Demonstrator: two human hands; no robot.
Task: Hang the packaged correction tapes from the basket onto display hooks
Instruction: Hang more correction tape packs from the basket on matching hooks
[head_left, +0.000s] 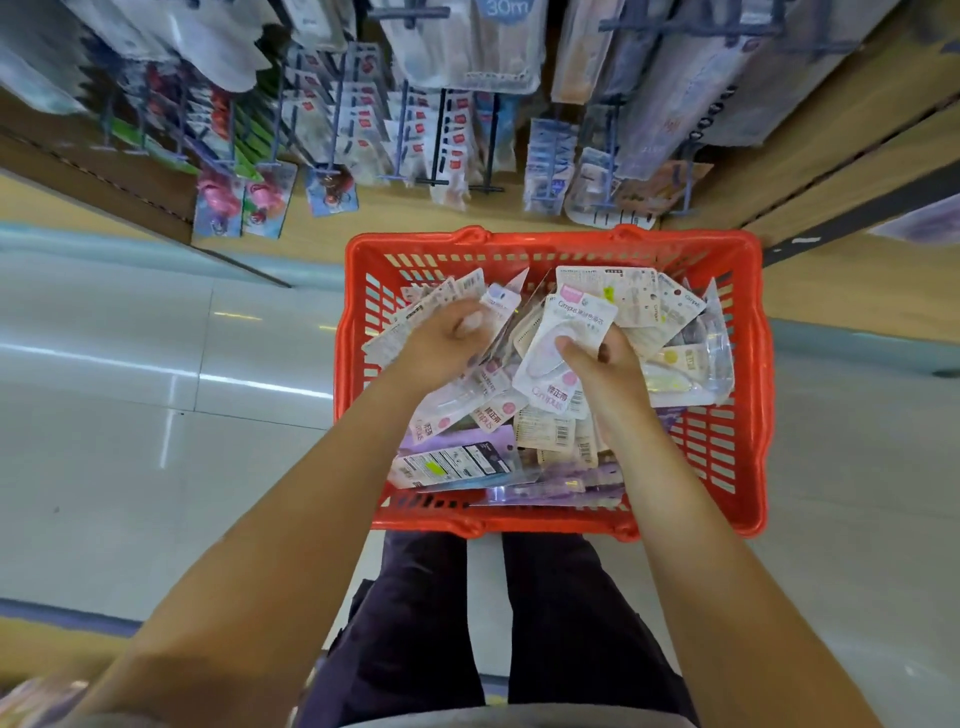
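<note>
Correction tape pack (558, 358): light, stiff card w/ slick blister, pinched in right hand (602, 364) above red basket (748, 364). Left hand (441, 338) curls into pile alongside; grip unclear. Best held by card edge; hooks (395, 176) beyond hands.

Bright, even overhead light streaks glare across the glossy floor (171, 364); the hanging packs (363, 130) look motion-blurred (possibly defocused), edges bowed by wide-angle distortion.

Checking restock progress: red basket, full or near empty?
Still well stocked. The red basket holds a loose heap of correction tape packs covering most of its floor; only the near edge shows bare mesh.
</note>
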